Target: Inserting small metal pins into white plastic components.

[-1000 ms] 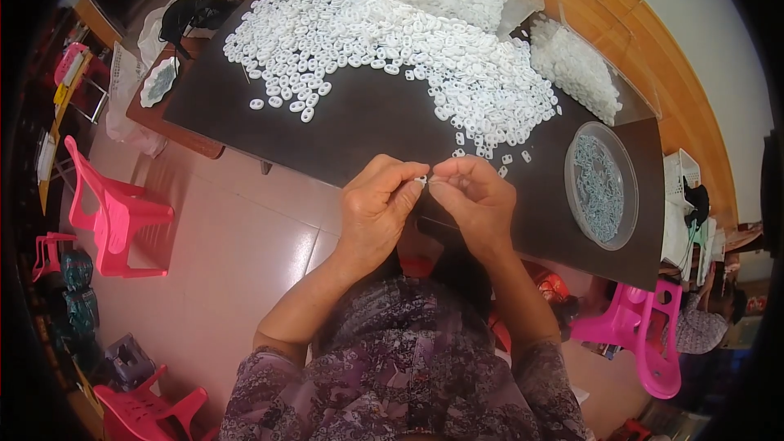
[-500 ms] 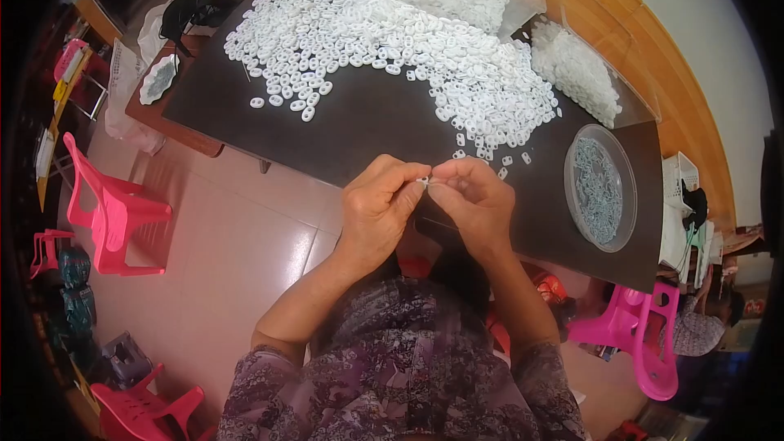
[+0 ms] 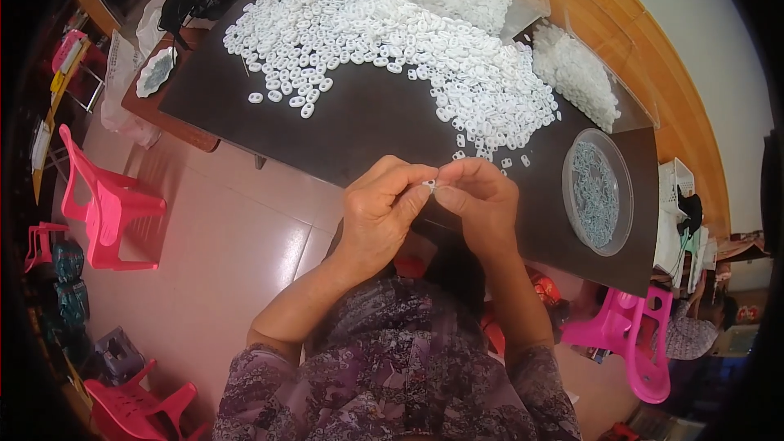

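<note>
The white piece (image 3: 429, 185) is between your two hands, close to the table's (image 3: 359, 126) near edge. Your left hand (image 3: 377, 206) pinches it, thumb and forefinger closed down with almost no gap; your right hand (image 3: 487, 202) has its thumb and forefinger drawn close together against it, but I can't tell whether they grip the piece, something finer, or nothing. The likeliest trouble is a slip: with so little of the piece standing clear of your fingertips, uneven pressure from the right could twist it out of the pinch. So near the edge, it could then drop toward the floor (image 3: 237, 204), or land among the loose ones (image 3: 505, 162) and be hard to pick out. Your fingers also cover much of it, so a skewed hold could go unnoticed. What shows is small and white, with a dark spot that may be a hole; its full outline is hidden. The ones in the heap (image 3: 392, 28) are white and flat with rounded corners, many showing two holes, the left-hand ones more oval.
</note>
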{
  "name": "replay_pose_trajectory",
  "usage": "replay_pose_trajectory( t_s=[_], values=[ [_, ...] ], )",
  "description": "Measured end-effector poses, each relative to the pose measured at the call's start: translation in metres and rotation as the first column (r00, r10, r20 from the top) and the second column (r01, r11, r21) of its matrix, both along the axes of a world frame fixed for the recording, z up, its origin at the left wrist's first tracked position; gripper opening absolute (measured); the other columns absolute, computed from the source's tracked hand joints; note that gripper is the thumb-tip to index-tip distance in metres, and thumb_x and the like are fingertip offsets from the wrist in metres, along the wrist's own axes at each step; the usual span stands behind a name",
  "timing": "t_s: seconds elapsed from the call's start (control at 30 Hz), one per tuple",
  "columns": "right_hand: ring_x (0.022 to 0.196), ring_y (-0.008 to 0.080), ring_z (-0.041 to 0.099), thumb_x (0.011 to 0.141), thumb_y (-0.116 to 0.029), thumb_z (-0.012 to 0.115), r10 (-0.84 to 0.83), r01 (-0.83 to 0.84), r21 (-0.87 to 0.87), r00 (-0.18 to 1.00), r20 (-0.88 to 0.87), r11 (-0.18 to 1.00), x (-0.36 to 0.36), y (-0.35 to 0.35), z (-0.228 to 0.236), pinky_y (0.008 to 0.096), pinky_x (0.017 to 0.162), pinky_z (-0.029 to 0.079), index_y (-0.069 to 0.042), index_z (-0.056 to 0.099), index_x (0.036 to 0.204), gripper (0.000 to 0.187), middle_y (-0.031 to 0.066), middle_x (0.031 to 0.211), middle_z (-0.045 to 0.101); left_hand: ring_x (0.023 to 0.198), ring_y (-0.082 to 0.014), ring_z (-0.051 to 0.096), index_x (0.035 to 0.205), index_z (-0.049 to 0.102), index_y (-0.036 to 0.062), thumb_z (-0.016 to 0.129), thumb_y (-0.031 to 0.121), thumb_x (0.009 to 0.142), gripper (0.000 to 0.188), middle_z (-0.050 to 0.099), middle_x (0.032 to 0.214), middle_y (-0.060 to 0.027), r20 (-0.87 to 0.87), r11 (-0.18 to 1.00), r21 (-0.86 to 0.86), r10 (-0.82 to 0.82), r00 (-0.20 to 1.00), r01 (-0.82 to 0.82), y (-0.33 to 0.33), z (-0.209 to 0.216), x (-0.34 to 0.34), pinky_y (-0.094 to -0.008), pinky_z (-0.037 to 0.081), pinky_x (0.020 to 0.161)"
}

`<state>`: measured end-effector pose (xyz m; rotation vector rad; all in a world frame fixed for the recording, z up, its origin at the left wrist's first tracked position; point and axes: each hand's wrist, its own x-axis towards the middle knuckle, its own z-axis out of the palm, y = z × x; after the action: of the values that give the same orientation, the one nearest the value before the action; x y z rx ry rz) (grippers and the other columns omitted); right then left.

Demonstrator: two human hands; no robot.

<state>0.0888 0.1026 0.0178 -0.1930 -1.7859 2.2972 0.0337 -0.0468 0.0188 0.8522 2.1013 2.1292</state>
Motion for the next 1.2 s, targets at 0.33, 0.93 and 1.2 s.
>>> replay_pose_trajectory(
  t_s=[0.33, 0.93, 1.2],
  values=[
    [0.082, 0.0093, 0.059, 0.077, 0.007, 0.066, -0.016, 0.017, 0.054, 1.000, -0.012, 0.998, -0.002, -0.004, -0.004, 0.0218, 0.076, 0.048, 0.001, 0.061, 0.095, 0.020, 0.0035, 0.089, 0.063, 0.068, -0.0250, 0.058, 0.093, 0.065, -0.0002, 0.063, -0.008, 0.076, 0.018, 0.058, 0.076, -0.0108, -0.208, 0.993, -0.049, 0.098, 0.973, -0.110, 0.002, -0.002, 0.000, -0.0321, 0.045, 0.059],
    [0.081, 0.0102, 0.061, 0.079, 0.001, 0.066, -0.095, 0.086, 0.142, 0.994, 0.055, 0.986, 0.001, -0.011, -0.002, 0.0224, 0.075, 0.048, 0.002, 0.061, 0.092, 0.014, 0.0057, 0.090, 0.065, 0.074, -0.0137, 0.058, 0.097, 0.066, -0.0015, 0.065, 0.000, 0.082, 0.015, 0.061, 0.082, -0.0066, -0.033, 0.994, -0.105, 0.021, 0.999, -0.024, -0.006, -0.007, 0.000, -0.0241, 0.046, 0.065],
    [0.077, 0.0053, 0.055, 0.087, -0.005, 0.062, -0.080, 0.082, 0.331, 0.997, -0.018, 0.940, 0.004, -0.011, -0.007, 0.0203, 0.070, 0.045, 0.000, 0.061, 0.095, 0.010, -0.0002, 0.084, 0.061, 0.073, -0.0104, 0.053, 0.106, 0.063, -0.0005, 0.065, 0.001, 0.083, 0.024, 0.054, 0.080, -0.0029, 0.022, 0.998, -0.059, 0.018, 1.000, -0.017, -0.003, -0.010, 0.001, -0.0224, 0.044, 0.065]
  ],
)
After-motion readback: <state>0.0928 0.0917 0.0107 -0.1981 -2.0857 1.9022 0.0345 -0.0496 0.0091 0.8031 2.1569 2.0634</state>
